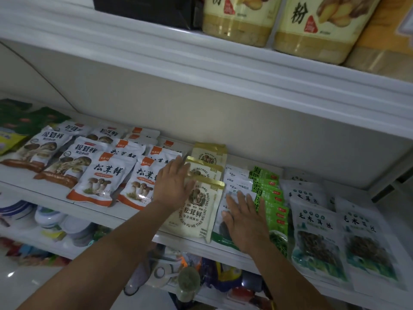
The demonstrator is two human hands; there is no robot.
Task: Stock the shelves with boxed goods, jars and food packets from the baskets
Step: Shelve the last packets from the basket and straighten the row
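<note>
Flat food packets lie in rows on a white shelf (201, 243). My left hand (173, 183) rests flat, fingers spread, on the left edge of a stack of cream and gold mushroom seasoning packets (202, 211). My right hand (244, 217) lies flat and open on a white and green seaweed packet (237, 182) just right of that stack. Neither hand grips anything. White and orange mushroom packets (101, 179) fill the shelf to the left.
Green seaweed packets (273, 198) and white wood-ear packets (317, 233) lie to the right. Large yellow-labelled jars (312, 25) stand on the shelf above. Bowls (48, 217) and mixed goods sit on lower shelves. The upper shelf's edge (201, 63) overhangs the packets.
</note>
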